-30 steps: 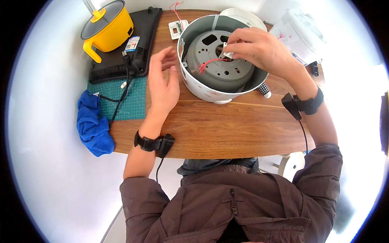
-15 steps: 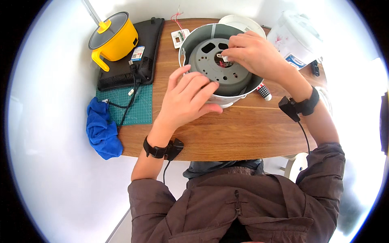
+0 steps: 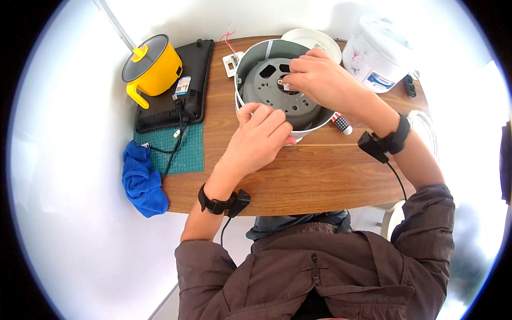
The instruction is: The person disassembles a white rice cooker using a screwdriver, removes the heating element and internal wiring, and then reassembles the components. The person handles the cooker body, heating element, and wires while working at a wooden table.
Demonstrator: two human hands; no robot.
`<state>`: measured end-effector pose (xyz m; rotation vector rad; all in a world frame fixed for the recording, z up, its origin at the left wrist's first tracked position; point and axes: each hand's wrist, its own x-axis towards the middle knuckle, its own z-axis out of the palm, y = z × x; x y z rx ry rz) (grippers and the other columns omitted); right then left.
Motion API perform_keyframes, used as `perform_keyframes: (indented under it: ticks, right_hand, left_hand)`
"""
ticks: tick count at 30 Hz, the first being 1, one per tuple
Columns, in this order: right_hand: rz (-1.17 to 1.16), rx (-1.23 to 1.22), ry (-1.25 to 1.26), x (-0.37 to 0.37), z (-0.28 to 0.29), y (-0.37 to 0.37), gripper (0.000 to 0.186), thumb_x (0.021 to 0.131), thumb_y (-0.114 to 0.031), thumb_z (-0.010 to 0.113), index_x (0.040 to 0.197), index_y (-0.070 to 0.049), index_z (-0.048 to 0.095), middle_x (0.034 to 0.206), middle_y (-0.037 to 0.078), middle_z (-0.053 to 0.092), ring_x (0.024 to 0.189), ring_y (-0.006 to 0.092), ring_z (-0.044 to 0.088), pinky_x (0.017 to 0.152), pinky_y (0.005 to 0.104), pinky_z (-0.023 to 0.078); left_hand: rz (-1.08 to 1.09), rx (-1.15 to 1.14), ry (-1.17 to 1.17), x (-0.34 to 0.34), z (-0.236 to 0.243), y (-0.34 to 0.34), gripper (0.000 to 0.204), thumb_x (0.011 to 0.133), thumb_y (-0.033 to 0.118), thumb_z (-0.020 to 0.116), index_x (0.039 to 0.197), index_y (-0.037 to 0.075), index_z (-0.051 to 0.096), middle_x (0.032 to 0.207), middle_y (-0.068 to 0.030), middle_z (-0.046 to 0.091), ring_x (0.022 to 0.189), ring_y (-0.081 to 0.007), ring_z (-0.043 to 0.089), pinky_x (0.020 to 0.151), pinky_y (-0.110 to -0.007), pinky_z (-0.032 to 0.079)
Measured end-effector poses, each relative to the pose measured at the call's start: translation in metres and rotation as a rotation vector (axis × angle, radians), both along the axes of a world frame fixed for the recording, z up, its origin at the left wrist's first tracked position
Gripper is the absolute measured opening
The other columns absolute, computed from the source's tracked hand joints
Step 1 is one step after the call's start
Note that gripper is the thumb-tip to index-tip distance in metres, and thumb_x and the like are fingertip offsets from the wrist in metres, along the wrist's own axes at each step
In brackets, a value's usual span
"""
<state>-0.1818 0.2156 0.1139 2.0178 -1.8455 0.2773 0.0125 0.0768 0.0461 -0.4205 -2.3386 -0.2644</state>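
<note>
A round rice cooker housing with a white outside stands on the wooden table, a grey metal base plate with holes inside it. My right hand pinches a small white plastic part over the central hole of that plate; its fingers partly hide the hole. My left hand is closed on the housing's front-left rim, fingertips curled over the edge. Behind the housing, to its left, lies a white plastic panel with red wires. A red, white and black keypad object lies beside its right side.
The wooden table also bears a yellow pot on a black appliance, a green mat, a blue cloth, black cords, a white plate, a white cooker and a white coiled cable.
My left hand has moved right from beside the housing onto its front rim. My right hand stays at the central hole with the white part; the red wires there are now mostly out of sight.
</note>
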Motion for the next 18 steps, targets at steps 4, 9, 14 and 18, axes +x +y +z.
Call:
perform_keyframes:
  ticks: [4,9,14,18]
  right_hand:
    - [-0.037,-0.024,-0.049,0.001,-0.002,0.0,0.005,0.089,-0.014,0.07,0.09,-0.01,0.073,0.085,0.003,0.067,0.091,0.022,0.066,0.092,0.0367,0.046]
    - [-0.152,-0.117,-0.337,0.004,-0.006,0.006,0.009,0.09,-0.019,0.073,0.087,-0.01,0.071,0.083,0.003,0.069,0.083,0.0254,0.067,0.09,0.0377,0.045]
    - [-0.143,-0.289,-0.214,0.002,0.008,0.015,0.007,0.089,-0.015,0.075,0.086,-0.011,0.069,0.09,0.001,0.072,0.082,0.0244,0.068,0.088,0.0371,0.046]
    - [-0.179,-0.544,-0.159,0.001,0.037,0.044,0.005,0.089,-0.013,0.076,0.09,-0.012,0.072,0.091,0.0,0.071,0.08,0.0229,0.067,0.086,0.0365,0.046]
  left_hand:
    - [-0.002,-0.059,-0.033,0.0,0.008,0.007,0.025,0.081,0.029,0.079,0.088,0.012,0.063,0.095,-0.0014,0.056,0.099,-0.0225,0.057,0.1,-0.043,0.036]
    - [0.004,-0.124,0.01,0.0,0.019,0.014,0.025,0.081,0.029,0.079,0.089,0.012,0.063,0.096,-0.0009,0.056,0.099,-0.0216,0.057,0.101,-0.043,0.036]
    - [0.02,-0.101,0.034,0.0,0.021,0.016,0.027,0.079,0.032,0.081,0.089,0.013,0.064,0.094,0.0001,0.056,0.097,-0.0211,0.056,0.1,-0.043,0.036]
    - [-0.006,-0.057,0.076,0.002,0.021,0.021,0.03,0.076,0.034,0.083,0.087,0.014,0.065,0.09,0.0009,0.056,0.093,-0.0212,0.056,0.097,-0.043,0.037]
